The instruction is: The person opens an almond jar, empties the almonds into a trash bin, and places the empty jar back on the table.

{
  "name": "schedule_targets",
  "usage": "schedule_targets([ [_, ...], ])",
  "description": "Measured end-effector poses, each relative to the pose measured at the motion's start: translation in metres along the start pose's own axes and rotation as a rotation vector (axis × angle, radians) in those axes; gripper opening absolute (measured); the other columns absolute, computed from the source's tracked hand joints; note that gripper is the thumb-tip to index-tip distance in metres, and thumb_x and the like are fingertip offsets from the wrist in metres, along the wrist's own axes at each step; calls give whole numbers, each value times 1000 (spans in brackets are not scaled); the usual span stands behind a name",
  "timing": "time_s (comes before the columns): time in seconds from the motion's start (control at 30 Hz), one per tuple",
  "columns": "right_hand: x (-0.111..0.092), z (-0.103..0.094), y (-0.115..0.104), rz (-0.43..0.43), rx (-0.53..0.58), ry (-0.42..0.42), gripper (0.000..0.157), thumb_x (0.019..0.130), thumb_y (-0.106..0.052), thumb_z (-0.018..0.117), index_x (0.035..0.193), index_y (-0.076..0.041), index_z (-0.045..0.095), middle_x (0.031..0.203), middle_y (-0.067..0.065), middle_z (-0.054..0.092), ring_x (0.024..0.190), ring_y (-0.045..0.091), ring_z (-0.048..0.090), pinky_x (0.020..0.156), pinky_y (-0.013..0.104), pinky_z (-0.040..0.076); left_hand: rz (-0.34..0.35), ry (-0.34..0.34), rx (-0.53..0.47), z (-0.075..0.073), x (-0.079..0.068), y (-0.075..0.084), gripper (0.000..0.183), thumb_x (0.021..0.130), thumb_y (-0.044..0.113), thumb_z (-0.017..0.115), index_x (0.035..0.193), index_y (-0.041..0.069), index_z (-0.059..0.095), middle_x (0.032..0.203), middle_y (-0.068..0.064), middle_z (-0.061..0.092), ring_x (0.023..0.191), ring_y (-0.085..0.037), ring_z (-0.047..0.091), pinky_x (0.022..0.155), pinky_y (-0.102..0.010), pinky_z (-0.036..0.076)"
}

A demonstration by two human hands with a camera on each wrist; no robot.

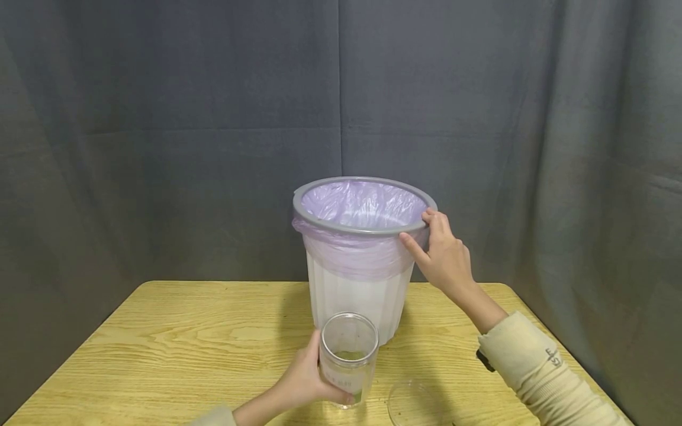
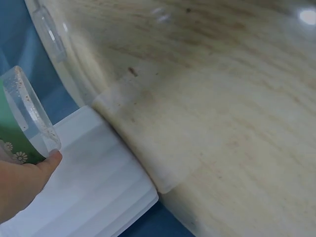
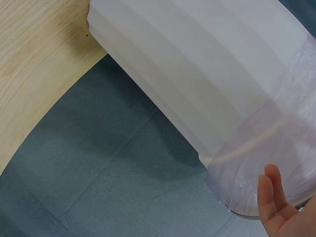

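My left hand (image 1: 306,378) grips a clear plastic jar (image 1: 348,376) by its side, in front of the trash can. The jar has no lid on; a little dark residue shows low inside. A green label with white flowers covers part of its wall (image 2: 14,123) in the left wrist view. My right hand (image 1: 446,255) holds the right side of the grey rim ring (image 1: 354,229) of the white trash can (image 1: 357,299). A thin purple bag (image 1: 367,201) lines the can and folds over its outside. In the right wrist view, fingers (image 3: 266,197) overlap the bag-covered wall.
A clear round lid (image 1: 414,405) lies on the wood-grain table (image 1: 202,337), right of the jar near the front. Small dark specks (image 2: 132,71) dot the tabletop. Grey curtains (image 1: 176,142) hang behind and at both sides.
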State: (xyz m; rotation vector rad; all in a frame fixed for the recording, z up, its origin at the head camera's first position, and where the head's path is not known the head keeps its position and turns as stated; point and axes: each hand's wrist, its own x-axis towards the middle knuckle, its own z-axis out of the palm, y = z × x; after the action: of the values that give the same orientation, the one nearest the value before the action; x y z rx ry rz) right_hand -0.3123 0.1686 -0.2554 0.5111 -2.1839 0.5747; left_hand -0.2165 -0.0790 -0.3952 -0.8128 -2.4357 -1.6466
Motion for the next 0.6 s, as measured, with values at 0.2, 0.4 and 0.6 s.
schedule_targets([
  [0.2, 0, 1, 0, 0, -1, -1, 62, 89, -46, 50, 126, 3, 45, 129, 16, 48, 58, 36, 56, 48, 45, 41, 13, -12, 7, 3, -2, -8, 103, 54, 27, 88, 135, 13, 27, 124, -4, 54, 111, -26, 53, 94, -45, 38],
  [0.4, 0, 1, 1, -1, -5, 2, 62, 89, -47, 50, 126, 3, 45, 129, 15, 48, 55, 33, 54, 46, 42, 40, 23, -24, -1, 6, -5, -17, 96, 56, 26, 88, 131, 11, 31, 124, -3, 54, 112, -25, 53, 96, -39, 39],
  [0.6, 0, 1, 1, 7, -5, -15, 63, 90, -48, 49, 126, 3, 45, 130, 15, 47, 56, 34, 55, 47, 43, 41, 25, -40, 3, 7, -6, -26, 96, 57, 26, 88, 133, 13, 29, 125, -1, 52, 114, -25, 51, 97, -40, 36],
])
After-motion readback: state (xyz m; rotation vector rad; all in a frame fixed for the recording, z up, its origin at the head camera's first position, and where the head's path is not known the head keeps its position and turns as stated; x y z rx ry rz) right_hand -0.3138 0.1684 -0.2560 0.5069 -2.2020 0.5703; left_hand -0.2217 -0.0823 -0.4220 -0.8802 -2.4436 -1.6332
